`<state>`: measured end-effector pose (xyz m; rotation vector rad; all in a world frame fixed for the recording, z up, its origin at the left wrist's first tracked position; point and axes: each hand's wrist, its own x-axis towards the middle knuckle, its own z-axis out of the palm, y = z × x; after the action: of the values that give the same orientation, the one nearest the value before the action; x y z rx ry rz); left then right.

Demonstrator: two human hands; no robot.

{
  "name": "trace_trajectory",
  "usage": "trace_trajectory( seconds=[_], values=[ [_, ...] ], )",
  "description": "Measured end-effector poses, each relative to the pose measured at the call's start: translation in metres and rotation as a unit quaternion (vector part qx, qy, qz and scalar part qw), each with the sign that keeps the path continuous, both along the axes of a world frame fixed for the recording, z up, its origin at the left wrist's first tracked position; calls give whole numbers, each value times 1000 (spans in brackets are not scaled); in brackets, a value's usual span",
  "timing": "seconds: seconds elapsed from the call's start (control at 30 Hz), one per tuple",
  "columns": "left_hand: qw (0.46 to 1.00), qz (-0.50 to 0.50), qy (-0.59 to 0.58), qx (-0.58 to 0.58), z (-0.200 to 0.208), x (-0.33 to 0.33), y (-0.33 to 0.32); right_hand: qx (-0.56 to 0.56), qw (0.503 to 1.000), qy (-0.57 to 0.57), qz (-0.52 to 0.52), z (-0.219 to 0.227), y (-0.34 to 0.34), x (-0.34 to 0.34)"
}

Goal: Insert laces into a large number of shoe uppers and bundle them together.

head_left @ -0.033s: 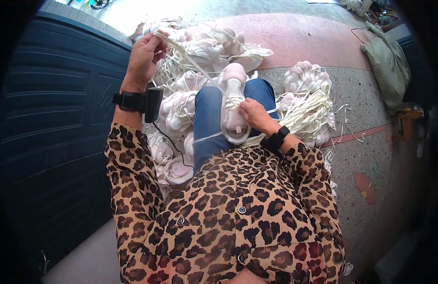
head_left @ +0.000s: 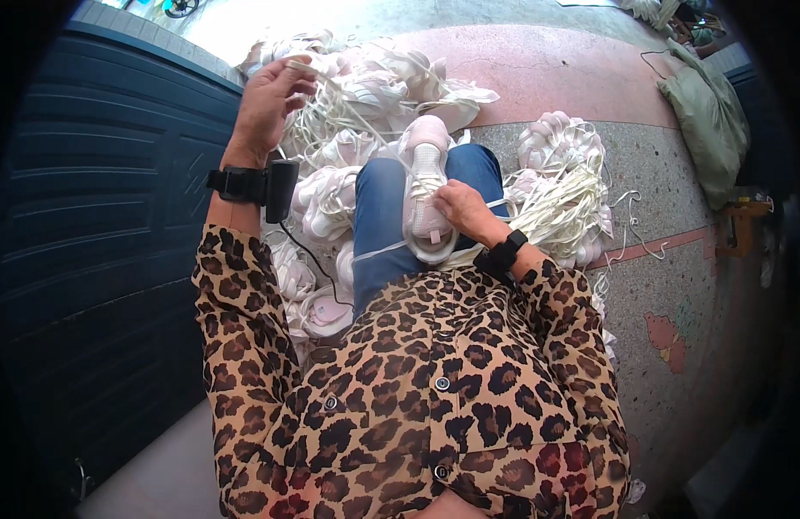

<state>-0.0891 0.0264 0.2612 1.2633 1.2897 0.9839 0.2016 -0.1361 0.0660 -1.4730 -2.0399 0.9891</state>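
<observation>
A white and pale pink sneaker (head_left: 430,160) rests between my knees, toe pointing away from me. Cream lacing crosses its tongue. From the shoe a long cream shoelace (head_left: 358,118) runs up and left to my raised left hand (head_left: 273,102), which pinches it between thumb and forefinger; the other fingers are loosely bent. My right hand (head_left: 466,210) is closed against the right side of the shoe's lacing, gripping there. Its fingertips partly cover the eyelets, so whether they also hold a lace is hidden.
White and pink sneakers (head_left: 365,91) with tangled laces are heaped beyond and left of my legs. Another pile of sneakers (head_left: 560,143) lies right, beside a bundle of cream laces (head_left: 556,212). A dark blue panelled door (head_left: 115,173) stands left; a grey-green sack (head_left: 707,112) is far right.
My left hand's fingers have shifted slightly on the shoelace, and the lace end lies a little differently. The right hand and the sneaker look the same.
</observation>
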Motion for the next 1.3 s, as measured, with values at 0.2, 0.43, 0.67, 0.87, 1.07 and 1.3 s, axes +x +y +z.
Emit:
trace_trajectory(
  seconds=[0.2, 0.43, 0.67, 0.87, 1.07, 1.3],
  values=[
    [844, -162, 383, 339, -128, 11, -44, -20, 997, 57, -42, -8, 5, -9],
    [827, -209, 464, 237, -170, 87, -161, -8, 999, 30, -45, 2, 0, -13],
    [807, -221, 504, 214, -176, 93, -161, 3, 996, 44, -73, -15, 2, -15],
    [794, -233, 501, 254, -197, 91, -153, -4, 996, 68, -58, -6, 6, -16],
    [718, -245, 586, 284, -187, 99, -161, 14, 996, 56, -61, -4, 10, -16],
    [668, -250, 584, 388, -180, 95, -157, -21, 986, 160, -51, -8, 11, -11]
  ],
)
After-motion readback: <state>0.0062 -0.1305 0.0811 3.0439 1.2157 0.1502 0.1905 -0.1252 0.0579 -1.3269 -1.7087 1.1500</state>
